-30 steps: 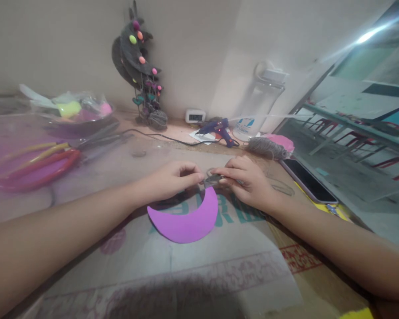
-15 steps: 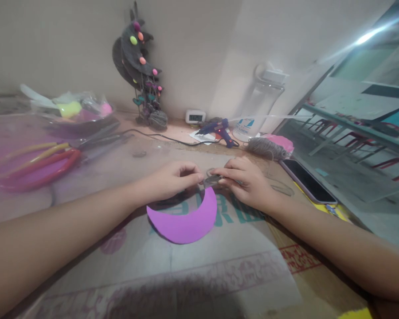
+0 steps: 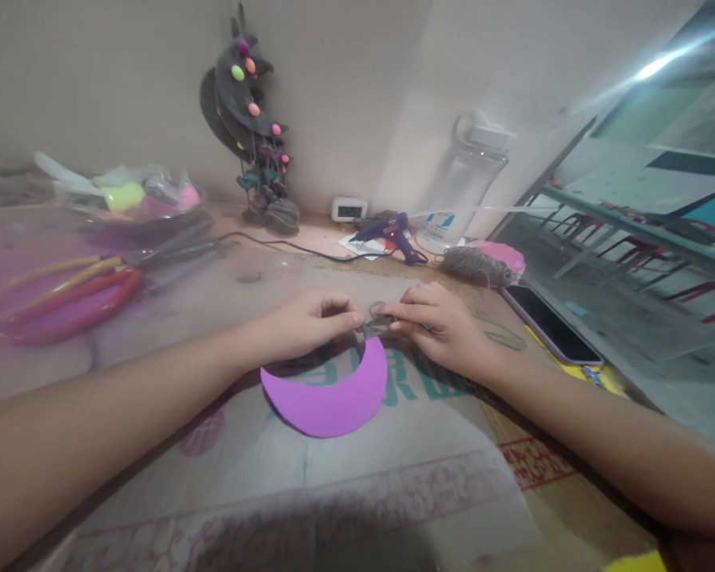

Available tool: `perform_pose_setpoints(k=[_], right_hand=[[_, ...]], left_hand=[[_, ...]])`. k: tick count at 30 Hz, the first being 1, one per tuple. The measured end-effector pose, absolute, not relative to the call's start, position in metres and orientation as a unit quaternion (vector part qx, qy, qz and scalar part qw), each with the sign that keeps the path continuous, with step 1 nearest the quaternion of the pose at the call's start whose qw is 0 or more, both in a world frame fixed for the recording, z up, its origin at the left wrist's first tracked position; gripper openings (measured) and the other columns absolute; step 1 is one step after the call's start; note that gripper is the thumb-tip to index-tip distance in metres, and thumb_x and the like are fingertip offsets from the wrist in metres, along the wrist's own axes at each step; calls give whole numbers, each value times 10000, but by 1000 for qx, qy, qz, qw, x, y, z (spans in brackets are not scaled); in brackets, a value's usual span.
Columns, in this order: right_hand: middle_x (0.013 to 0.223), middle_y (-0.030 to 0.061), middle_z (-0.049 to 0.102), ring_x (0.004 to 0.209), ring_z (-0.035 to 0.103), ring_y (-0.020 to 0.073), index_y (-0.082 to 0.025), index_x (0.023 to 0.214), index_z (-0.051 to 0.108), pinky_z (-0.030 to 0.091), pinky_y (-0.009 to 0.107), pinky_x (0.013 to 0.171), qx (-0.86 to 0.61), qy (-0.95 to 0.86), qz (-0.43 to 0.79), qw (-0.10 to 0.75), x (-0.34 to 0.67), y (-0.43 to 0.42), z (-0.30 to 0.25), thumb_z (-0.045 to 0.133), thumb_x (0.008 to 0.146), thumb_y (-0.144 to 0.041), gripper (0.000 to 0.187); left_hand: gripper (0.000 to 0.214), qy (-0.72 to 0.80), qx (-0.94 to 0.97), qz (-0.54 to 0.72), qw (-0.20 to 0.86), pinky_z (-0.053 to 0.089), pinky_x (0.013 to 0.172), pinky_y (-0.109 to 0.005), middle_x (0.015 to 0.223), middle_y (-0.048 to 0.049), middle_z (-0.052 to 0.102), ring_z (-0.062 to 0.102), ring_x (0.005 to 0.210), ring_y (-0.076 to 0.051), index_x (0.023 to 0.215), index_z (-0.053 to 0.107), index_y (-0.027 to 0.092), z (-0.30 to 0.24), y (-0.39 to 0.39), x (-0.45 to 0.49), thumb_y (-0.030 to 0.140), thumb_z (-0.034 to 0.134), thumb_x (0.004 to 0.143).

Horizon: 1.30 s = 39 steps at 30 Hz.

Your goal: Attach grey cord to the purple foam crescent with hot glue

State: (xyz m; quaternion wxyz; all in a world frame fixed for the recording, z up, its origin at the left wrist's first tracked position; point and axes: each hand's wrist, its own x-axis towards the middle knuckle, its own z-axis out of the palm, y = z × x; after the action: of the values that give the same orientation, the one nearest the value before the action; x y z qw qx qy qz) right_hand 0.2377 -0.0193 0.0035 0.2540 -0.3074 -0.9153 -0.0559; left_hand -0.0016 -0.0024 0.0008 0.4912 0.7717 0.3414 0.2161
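A purple foam crescent (image 3: 334,393) lies flat on the cardboard sheet (image 3: 357,469) in the middle of the view. Just above its upper tip, my left hand (image 3: 310,322) and my right hand (image 3: 438,326) meet, both with fingers pinched. Between the fingertips sits a small grey metal tool (image 3: 379,322), like thread snips, which my right hand grips. My left hand pinches something thin at the tool's tip that I cannot make out. A thin grey strand loops near the right fingers.
A blue glue gun (image 3: 390,232) with its cord, a ball of grey yarn (image 3: 477,264), a phone (image 3: 548,322) and a clear water jug (image 3: 461,191) stand behind the hands. Red and yellow scissors (image 3: 71,290) and a bag of pompoms (image 3: 134,195) lie left. A grey decorated crescent (image 3: 244,111) leans at the wall.
The hands stay pinched together at the crescent's tip. The crescent has shifted very slightly to the left. Nothing else has moved.
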Motion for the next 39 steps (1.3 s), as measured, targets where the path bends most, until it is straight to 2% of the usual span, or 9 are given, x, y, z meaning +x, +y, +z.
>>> perform_pose_setpoints(k=[6, 19, 32, 39], right_hand=[[789, 34, 597, 740, 537, 157, -205, 1109, 674, 352, 315, 691, -312, -913, -49, 257, 239, -20, 3, 502, 937, -299, 261], [792, 39, 597, 750, 524, 162, -207, 1113, 666, 348, 323, 696, -301, -917, -81, 248, 239, -20, 5, 503, 938, -312, 261], [765, 26, 598, 705, 523, 148, -210, 1115, 671, 341, 305, 675, -306, -916, -61, 250, 238, -19, 2, 516, 935, -315, 260], [817, 45, 596, 785, 555, 170, -184, 1128, 658, 381, 320, 721, -319, -909, -34, 265, 239, -21, 3, 486, 941, -320, 288]], left_hand=[[309, 364, 767, 201, 490, 388, 532, -214, 679, -1, 609, 521, 580, -119, 835, 594, 179, -1, -2, -2, 463, 478, 864], [284, 351, 769, 207, 491, 383, 555, -221, 674, 7, 586, 513, 605, -122, 807, 581, 176, 3, -3, -2, 436, 483, 868], [270, 342, 764, 211, 504, 389, 570, -224, 676, 5, 582, 517, 624, -123, 793, 564, 172, 1, -3, -2, 424, 497, 861], [287, 352, 762, 204, 504, 379, 531, -221, 673, -2, 592, 528, 601, -128, 816, 581, 177, 1, -2, -2, 445, 490, 862]])
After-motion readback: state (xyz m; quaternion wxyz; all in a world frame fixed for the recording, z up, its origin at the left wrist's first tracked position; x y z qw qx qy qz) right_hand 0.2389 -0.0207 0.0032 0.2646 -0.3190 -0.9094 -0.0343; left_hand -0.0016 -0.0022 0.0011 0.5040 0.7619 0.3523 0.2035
